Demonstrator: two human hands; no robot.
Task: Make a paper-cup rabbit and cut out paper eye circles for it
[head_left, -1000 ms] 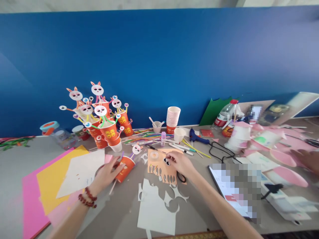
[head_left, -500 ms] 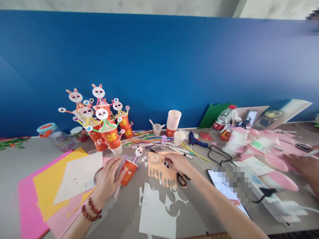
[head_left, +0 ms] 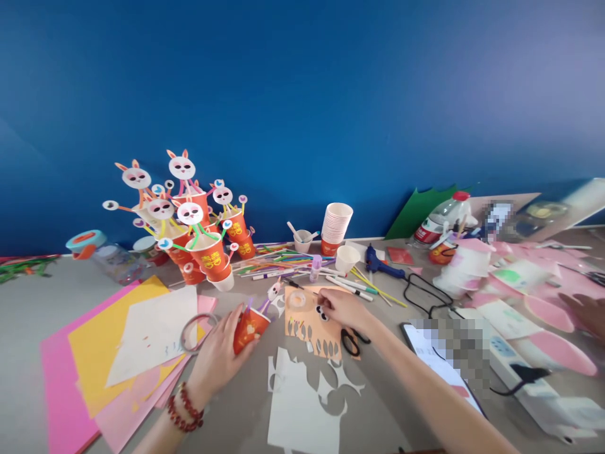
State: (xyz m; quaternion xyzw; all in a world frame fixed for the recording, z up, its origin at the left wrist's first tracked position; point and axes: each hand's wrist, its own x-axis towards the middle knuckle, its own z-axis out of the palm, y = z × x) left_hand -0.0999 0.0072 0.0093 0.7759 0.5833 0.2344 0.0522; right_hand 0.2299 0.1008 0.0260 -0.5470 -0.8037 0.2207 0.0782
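Smooth grey tabletop [head_left: 236, 410] bears ragged-edged white paper [head_left: 302, 403]; beyond, the left hand [head_left: 221, 353] wraps its fingers around a tapered red paper cup [head_left: 248, 330]; over pale-orange paper [head_left: 302, 318], the right hand [head_left: 343, 307] bunches its fingertips at round black-and-white discs [head_left: 322, 314], their hold unclear.

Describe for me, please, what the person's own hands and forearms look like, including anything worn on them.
Both the slender, ungloved left hand and the slender, ungloved right hand are bare. The left wrist wears a dark reddish-brown bracelet of small round beads, in two rows. The right wrist shows no bracelet, and neither forearm shows a sleeve.
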